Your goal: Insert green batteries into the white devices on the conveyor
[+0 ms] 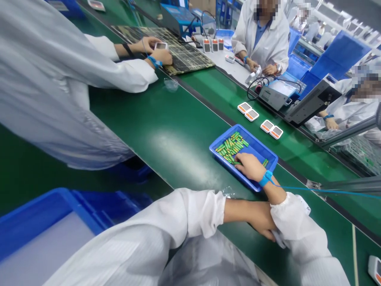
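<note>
The right hand (250,166) dips into the blue tray (254,150), its fingers bent down at the green batteries (232,145); whether they are clamped on 1 or merely touching, I cannot tell. The tray sits by the far edge of the near tabletop (166,119), with most of the batteries heaped at its left end and a few at its right end, beside the wrist. The left hand (263,220) crosses beneath the right forearm, nearer the tabletop's near edge, with a pale object (279,240) at its fingers (the right sleeve hides much of it, so its grip cannot be judged).

That crossing looks like the main risk: lifting the right arm could knock the pale object loose. The blue cord (321,190) from the wrist strap (267,178) could snag on the tray's right corner and jerk it, spilling batteries. A hurried pinch might take 2 batteries together, and 1 dropped outside could roll off the near edge.
</note>
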Demonstrator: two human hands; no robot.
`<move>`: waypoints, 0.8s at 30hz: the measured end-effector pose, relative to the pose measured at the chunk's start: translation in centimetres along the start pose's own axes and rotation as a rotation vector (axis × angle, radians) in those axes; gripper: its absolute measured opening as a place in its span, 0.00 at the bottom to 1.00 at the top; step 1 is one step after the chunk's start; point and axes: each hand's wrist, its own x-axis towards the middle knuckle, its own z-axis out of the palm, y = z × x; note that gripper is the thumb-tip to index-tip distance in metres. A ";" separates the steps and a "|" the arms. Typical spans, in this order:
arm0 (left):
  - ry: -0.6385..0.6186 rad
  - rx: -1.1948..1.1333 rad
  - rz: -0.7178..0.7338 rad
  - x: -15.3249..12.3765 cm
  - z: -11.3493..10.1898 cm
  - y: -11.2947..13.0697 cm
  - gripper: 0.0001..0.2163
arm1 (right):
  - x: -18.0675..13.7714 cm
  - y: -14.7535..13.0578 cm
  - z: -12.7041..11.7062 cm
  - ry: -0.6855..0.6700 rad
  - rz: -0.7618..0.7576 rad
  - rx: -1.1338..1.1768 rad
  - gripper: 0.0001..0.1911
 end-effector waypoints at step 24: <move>-0.008 0.167 -0.219 -3.2 -3.7 3.7 0.36 | -29.1 -0.2 8.7 0.917 0.642 0.955 0.14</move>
